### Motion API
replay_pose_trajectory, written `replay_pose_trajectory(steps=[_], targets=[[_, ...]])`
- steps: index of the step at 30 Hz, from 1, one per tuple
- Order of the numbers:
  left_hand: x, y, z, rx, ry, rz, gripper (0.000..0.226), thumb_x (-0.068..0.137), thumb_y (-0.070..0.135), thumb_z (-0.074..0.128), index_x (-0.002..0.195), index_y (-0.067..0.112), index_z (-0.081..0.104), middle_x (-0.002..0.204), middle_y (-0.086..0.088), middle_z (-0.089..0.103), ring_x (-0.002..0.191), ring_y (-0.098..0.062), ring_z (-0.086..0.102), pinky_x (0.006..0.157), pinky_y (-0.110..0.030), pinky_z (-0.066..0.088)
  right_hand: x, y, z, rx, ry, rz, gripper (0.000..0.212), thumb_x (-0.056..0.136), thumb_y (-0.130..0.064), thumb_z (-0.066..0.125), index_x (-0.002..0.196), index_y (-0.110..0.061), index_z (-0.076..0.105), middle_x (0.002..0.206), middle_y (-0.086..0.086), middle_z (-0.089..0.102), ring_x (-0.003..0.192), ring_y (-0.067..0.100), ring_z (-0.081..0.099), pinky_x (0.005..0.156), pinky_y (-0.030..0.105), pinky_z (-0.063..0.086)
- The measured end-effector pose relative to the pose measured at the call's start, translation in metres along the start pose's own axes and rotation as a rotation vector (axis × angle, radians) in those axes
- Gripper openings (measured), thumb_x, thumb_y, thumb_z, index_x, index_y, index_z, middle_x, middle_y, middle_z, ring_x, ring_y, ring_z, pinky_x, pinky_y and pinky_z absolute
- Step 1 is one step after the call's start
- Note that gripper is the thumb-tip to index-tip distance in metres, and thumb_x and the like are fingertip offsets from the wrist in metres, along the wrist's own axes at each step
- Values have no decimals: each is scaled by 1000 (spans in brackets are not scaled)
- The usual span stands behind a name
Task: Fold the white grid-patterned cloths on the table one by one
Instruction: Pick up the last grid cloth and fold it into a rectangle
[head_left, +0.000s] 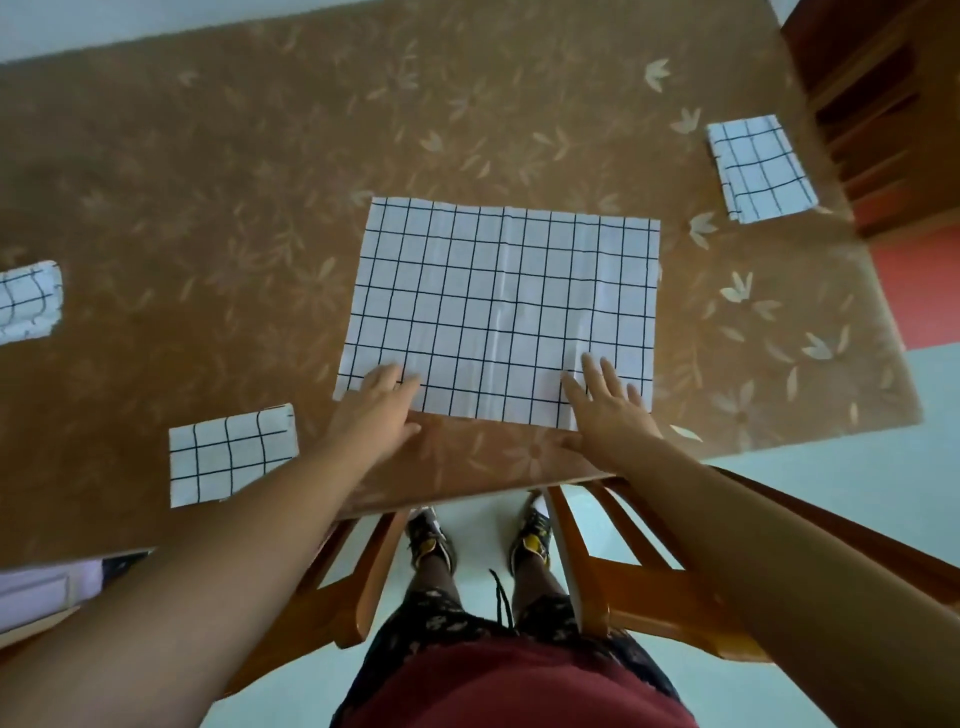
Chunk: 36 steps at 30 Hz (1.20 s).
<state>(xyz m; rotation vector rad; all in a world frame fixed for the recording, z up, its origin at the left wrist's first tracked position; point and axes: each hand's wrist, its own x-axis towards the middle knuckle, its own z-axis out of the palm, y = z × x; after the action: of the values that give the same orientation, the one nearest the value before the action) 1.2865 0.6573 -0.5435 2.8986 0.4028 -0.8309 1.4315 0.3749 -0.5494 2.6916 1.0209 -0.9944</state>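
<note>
Spread cloth: we see the spread cloth (498, 312) lying flat and open in the middle of the table (260, 156), its near edge close to the table's front edge, with a lengthwise crease down its centre.
Left hand: our left hand (376, 410) lies palm down on the near-left corner, fingers straight and close together, gripping nothing.
Right hand: our right hand (608, 410) presses flat on the near-right corner, fingers straight and fanned apart, thumb off the cloth's edge on the table; it grasps nothing.
Arms: both forearms reach forward over the table's front edge, roughly level with each other.
Near-left cloth: the near-left cloth (228, 457) lies folded, just beside our left forearm.
Far-left cloth: the far-left cloth (26, 301) is folded, cut off by the picture's edge.
Right cloth: the right cloth (758, 169) lies folded, well apart from the spread one.
Chair: a wooden chair (613, 571) stands under the table's front edge.
</note>
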Motion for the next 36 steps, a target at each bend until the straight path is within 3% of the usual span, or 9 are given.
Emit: replay_pose_trajectory(steps=[3, 6, 10, 15, 18, 23, 28, 32, 36], targets=[[25, -12, 9, 63, 20, 43, 82, 88, 44, 72, 153, 21, 28, 163, -15, 20, 151, -35, 20, 108, -53, 45, 16, 5, 10, -5, 26, 38, 97, 98, -50, 60, 163, -25, -7, 170, 13, -21, 157, 37, -17, 125, 64, 5], [41, -16, 15, 59, 0, 34, 92, 87, 50, 71, 158, 22, 20, 168, -16, 8, 154, -37, 11, 116, -58, 31, 22, 10, 20, 41, 59, 63, 88, 101, -46, 57, 163, -28, -4, 172, 12, -16, 159, 32, -14, 125, 63, 4], [45, -20, 18, 80, 67, 55, 93, 82, 52, 74, 157, 24, 27, 164, -15, 20, 149, -38, 25, 112, -60, 34, 21, 8, 27, 90, 100, 85, 74, 105, -36, 47, 164, -27, 3, 173, 10, -10, 160, 27, -11, 127, 58, 6], [42, -21, 23, 20, 161, 71, 68, 80, 37, 81, 139, 20, 52, 147, -14, 46, 130, -40, 48, 102, -57, 44, 28, 0, 26, 103, 279, 90, 47, 98, -24, 56, 143, -13, 47, 157, 14, 35, 149, 35, 28, 120, 56, 27], [38, -19, 26, -6, 223, 84, 38, 83, 27, 77, 116, 15, 62, 133, -10, 54, 119, -38, 55, 94, -53, 47, 31, -6, 23, 39, 283, 81, 29, 96, -17, 61, 123, -7, 61, 141, 16, 47, 135, 38, 40, 112, 55, 35], [29, -20, 23, -49, 282, 114, 11, 90, 20, 66, 99, 14, 64, 116, -6, 58, 105, -34, 58, 84, -48, 49, 22, -10, 11, 54, 313, 74, 21, 102, -21, 51, 118, -9, 57, 119, 12, 60, 117, 36, 53, 99, 48, 43], [18, -21, -1, -145, 387, 117, 10, 97, 22, 58, 95, 12, 58, 92, -6, 66, 85, -32, 61, 65, -39, 48, 6, -5, -24, 89, 440, 49, 24, 106, -28, 40, 107, -10, 54, 99, 11, 69, 96, 37, 61, 76, 44, 41], [8, -22, -39, -165, 491, 130, 12, 100, 22, 55, 97, 11, 55, 87, -7, 65, 75, -32, 61, 54, -36, 44, -4, 0, -64, 36, 458, 18, 16, 109, -29, 37, 111, -16, 45, 100, 8, 69, 84, 35, 65, 59, 38, 39], [-3, -21, -89, -130, 573, 182, 23, 93, 24, 72, 103, 8, 60, 86, -8, 70, 61, -32, 64, 46, -33, 47, -18, 7, -107, -25, 460, -10, 45, 105, -55, 34, 127, -17, 46, 108, 6, 70, 87, 34, 70, 59, 36, 42]])
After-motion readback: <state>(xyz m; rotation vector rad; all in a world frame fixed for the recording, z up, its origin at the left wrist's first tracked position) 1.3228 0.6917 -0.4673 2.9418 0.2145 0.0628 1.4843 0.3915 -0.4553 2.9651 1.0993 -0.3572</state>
